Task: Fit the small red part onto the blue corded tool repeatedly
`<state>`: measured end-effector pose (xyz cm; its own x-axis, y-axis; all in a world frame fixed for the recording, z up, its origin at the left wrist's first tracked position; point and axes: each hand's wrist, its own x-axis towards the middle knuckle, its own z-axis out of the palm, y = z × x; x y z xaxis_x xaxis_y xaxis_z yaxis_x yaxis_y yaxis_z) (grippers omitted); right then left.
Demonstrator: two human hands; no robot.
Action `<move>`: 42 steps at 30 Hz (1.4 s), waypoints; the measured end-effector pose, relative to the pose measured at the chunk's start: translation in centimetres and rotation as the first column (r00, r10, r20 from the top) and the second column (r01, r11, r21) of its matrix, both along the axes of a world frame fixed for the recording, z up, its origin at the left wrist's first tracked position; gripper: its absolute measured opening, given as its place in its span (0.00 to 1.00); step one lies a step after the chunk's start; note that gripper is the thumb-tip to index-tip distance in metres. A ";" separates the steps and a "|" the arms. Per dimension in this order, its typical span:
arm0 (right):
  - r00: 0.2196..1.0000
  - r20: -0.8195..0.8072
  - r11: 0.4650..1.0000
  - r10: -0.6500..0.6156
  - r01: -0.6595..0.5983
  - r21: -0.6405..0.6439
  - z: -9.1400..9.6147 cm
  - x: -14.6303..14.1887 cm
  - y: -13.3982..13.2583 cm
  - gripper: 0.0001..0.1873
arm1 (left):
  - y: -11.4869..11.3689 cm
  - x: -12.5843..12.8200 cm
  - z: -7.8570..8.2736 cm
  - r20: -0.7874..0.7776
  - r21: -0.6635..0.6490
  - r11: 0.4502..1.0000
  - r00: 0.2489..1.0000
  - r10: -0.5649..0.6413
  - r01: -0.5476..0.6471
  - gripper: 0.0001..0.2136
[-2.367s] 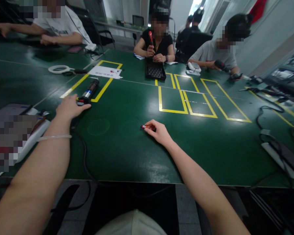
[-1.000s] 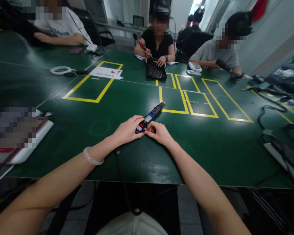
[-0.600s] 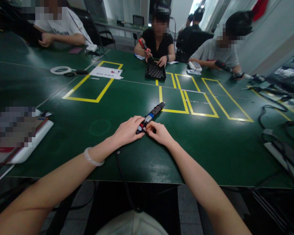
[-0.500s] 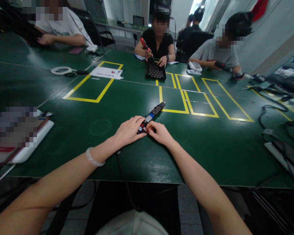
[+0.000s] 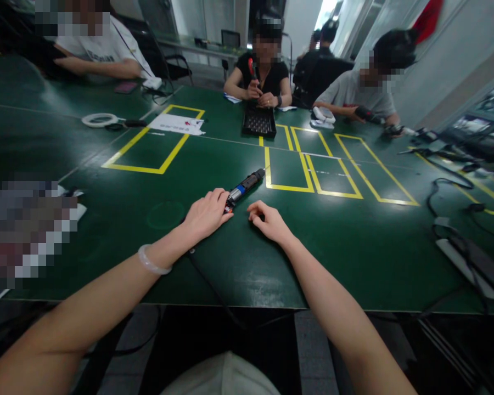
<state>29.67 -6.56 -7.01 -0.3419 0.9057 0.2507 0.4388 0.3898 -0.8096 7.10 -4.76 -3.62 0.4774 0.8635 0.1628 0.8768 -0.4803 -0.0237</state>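
Pointing toward upper right, the screwdriver point(image 5: 245, 186) lies under my left hand point(image 5: 206, 215), fingers resting loosely on its near end. My right hand point(image 5: 269, 222) sits just beside it, fingers curled; I cannot tell whether they hold anything.

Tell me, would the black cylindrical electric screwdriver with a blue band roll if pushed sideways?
Probably: the black cylindrical screwdriver lies on its round side on the smooth green table. Its black cable may hold it back. It looks rigid.
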 end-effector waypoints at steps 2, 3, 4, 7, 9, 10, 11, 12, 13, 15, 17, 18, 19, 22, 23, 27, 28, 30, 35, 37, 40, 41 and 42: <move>1.000 0.000 1.000 -0.002 0.002 0.001 -0.1 0.0 0.0 0.11 | 1.3 -1.6 -0.1 -0.022 0.000 0.998 0.998 0.060 -0.060 0.25; 1.000 0.002 1.000 -0.004 0.004 0.003 -0.1 0.0 0.1 0.11 | 2.1 -2.6 -0.1 -0.030 -0.006 0.995 0.995 0.096 -0.096 0.25; 1.000 0.005 1.000 -0.007 0.007 0.006 -0.1 0.0 0.1 0.11 | 2.9 -3.6 0.0 -0.035 -0.012 0.991 0.990 0.134 -0.134 0.26; 1.000 0.020 1.000 -0.007 0.007 0.015 -0.2 0.0 0.1 0.11 | 5.2 -6.9 0.1 -0.042 -0.018 0.968 0.967 0.250 -0.251 0.27; 0.999 0.037 1.000 -0.004 0.003 0.020 -0.2 0.0 0.2 0.10 | 6.6 -9.2 0.3 -0.034 -0.017 0.946 0.946 0.323 -0.324 0.27; 0.999 0.050 1.000 -0.005 0.004 0.022 -0.2 0.0 0.2 0.10 | 7.2 -10.4 0.3 -0.028 -0.018 0.933 0.933 0.359 -0.360 0.28; 0.998 0.064 1.000 -0.006 0.005 0.022 -0.1 0.0 0.1 0.10 | 7.8 -11.5 0.4 -0.021 -0.021 0.920 0.920 0.391 -0.392 0.29; 0.997 0.075 1.000 -0.008 0.006 0.021 -0.1 0.0 0.1 0.09 | 8.3 -12.7 0.4 -0.012 -0.026 0.906 0.906 0.423 -0.423 0.29; 0.996 0.084 1.000 -0.009 0.008 0.020 0.0 0.0 0.1 0.09 | 8.9 -13.8 0.4 -0.004 -0.034 0.890 0.891 0.454 -0.454 0.30; 0.996 0.092 1.000 -0.010 0.009 0.019 0.0 -0.1 0.0 0.09 | 9.8 -15.8 0.4 0.018 -0.053 0.858 0.859 0.512 -0.511 0.31; 0.995 0.097 1.000 -0.013 0.011 0.020 0.1 -0.1 0.0 0.09 | 10.5 -17.5 0.2 0.049 -0.067 0.830 0.829 0.557 -0.553 0.32; 0.995 0.101 1.000 -0.016 0.014 0.021 0.1 -0.1 0.0 0.08 | 10.7 -18.1 0.1 0.067 -0.066 0.818 0.815 0.575 -0.572 0.33; 0.994 0.107 1.000 -0.019 0.017 0.022 0.1 -0.1 0.0 0.08 | 10.8 -18.6 0.0 0.086 -0.059 0.808 0.803 0.590 -0.587 0.34; 0.993 0.118 1.000 -0.024 0.021 0.022 0.1 -0.1 -0.1 0.08 | 10.5 -19.2 -0.2 0.132 -0.021 0.795 0.787 0.603 -0.606 0.34; 0.992 0.122 0.999 -0.026 0.023 0.023 0.2 -0.1 -0.1 0.08 | 10.4 -19.2 -0.3 0.144 -0.006 0.794 0.786 0.602 -0.607 0.33; 0.991 0.133 0.999 -0.026 0.022 0.027 0.3 -0.2 -0.1 0.07 | 9.7 -18.6 -0.2 0.155 0.049 0.789 0.785 0.600 -0.613 0.29; 0.991 0.134 0.999 -0.025 0.022 0.027 0.3 -0.2 -0.1 0.07 | 9.6 -18.5 -0.1 0.141 0.056 0.789 0.787 0.600 -0.612 0.27; 0.990 0.138 0.999 -0.029 0.025 0.025 0.3 -0.2 -0.1 0.07 | 9.4 -18.3 -0.1 0.108 0.078 0.793 0.796 0.596 -0.604 0.24; 0.987 0.156 0.999 -0.041 0.036 0.036 0.3 -0.2 -0.1 0.07 | 9.5 -18.0 -0.4 0.066 0.139 0.772 0.784 0.618 -0.620 0.21; 0.987 0.156 0.999 -0.042 0.035 0.041 0.3 -0.2 -0.1 0.07 | 9.6 -18.0 -0.4 0.065 0.114 0.753 0.761 0.645 -0.648 0.21; 0.987 0.154 0.998 -0.040 0.033 0.048 0.3 -0.2 -0.1 0.07 | 9.7 -17.7 0.2 0.123 0.089 0.731 0.736 0.666 -0.676 0.20; 0.987 0.154 0.998 -0.042 0.035 0.048 0.2 -0.3 -0.1 0.07 | 9.7 -17.5 0.5 0.171 0.093 0.724 0.728 0.664 -0.683 0.20; 0.987 0.152 0.998 -0.044 0.038 0.046 0.2 -0.3 -0.1 0.06 | 9.7 -17.1 0.9 0.238 0.097 0.721 0.719 0.653 -0.687 0.20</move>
